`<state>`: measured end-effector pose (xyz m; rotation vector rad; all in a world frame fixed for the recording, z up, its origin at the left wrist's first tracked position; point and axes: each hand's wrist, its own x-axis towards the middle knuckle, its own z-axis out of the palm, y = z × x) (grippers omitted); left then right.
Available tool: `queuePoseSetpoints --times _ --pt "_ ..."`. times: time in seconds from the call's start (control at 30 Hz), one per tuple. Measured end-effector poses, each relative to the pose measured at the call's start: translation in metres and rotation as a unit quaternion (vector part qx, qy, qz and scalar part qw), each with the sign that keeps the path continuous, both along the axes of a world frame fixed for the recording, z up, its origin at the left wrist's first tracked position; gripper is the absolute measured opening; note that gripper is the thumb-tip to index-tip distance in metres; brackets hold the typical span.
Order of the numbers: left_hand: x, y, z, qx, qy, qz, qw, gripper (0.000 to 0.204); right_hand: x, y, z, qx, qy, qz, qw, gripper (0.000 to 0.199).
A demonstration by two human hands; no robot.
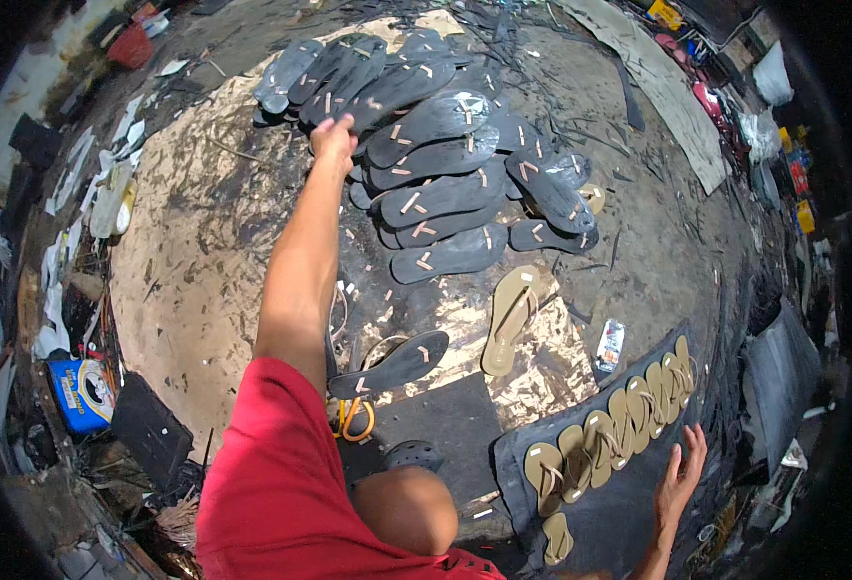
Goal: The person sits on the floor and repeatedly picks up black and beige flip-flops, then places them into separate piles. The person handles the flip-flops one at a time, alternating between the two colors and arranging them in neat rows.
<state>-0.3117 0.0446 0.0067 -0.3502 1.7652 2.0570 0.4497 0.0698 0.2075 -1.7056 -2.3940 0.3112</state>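
Observation:
My left hand (334,141) reaches far forward, its fingers closed at the near end of a black flip-flop sole (402,89). That sole lies among rows of similar black soles (436,162), with short pale strips on their faces; some look shiny. My right hand (677,476) is held low at the right, fingers apart and nothing in it. Beside it, a row of olive flip-flops (600,447) lies on a dark sheet (619,507). A single olive flip-flop (511,324) rests in the middle, and a black sole (397,364) lies nearer to me.
Orange-handled scissors (356,421) lie by my knee (411,512). A blue-and-yellow package (82,394) is at the left, near a black board (152,430). A small printed packet (610,343) sits right of centre. Scraps and clutter line both sides.

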Motion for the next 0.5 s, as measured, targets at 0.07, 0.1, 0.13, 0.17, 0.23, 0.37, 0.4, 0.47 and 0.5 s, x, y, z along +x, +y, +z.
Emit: queuePoseSetpoints --times 0.07,0.1,0.13,0.17,0.23,0.37,0.4,0.47,0.5 --pt "0.014 -0.006 0.016 0.207 0.033 -0.006 0.978 0.047 0.007 0.001 0.002 -0.026 0.069 -0.034 0.997 0.033" --pt "0.026 -0.012 0.024 0.265 0.055 -0.007 0.963 0.047 0.011 0.001 0.002 -0.023 0.074 -0.037 0.996 0.033" --pt "0.042 -0.022 0.031 0.274 0.061 -0.018 0.96 0.047 0.015 0.001 0.001 -0.026 0.083 -0.031 0.996 0.033" --pt "0.063 -0.034 0.034 0.296 0.083 -0.036 0.951 0.046 0.018 0.0 -0.001 -0.021 0.078 -0.041 0.996 0.033" --pt "0.116 -0.063 0.029 0.269 0.083 -0.094 0.955 0.044 0.022 -0.001 -0.006 -0.031 0.078 -0.069 0.994 0.034" --pt "0.217 -0.109 -0.033 0.051 0.072 -0.218 0.972 0.028 0.023 -0.006 -0.015 -0.047 0.112 -0.06 0.991 0.034" --pt "0.228 -0.115 -0.051 0.036 0.087 -0.238 0.967 0.025 0.022 -0.007 -0.015 -0.051 0.114 -0.059 0.99 0.034" --pt "0.243 -0.134 -0.074 -0.133 0.309 -0.293 0.895 0.016 0.022 -0.008 -0.014 -0.049 0.104 -0.056 0.992 0.034" --pt "0.245 -0.143 -0.079 -0.161 0.362 -0.309 0.865 0.017 0.023 -0.008 -0.012 -0.045 0.093 -0.053 0.993 0.034"
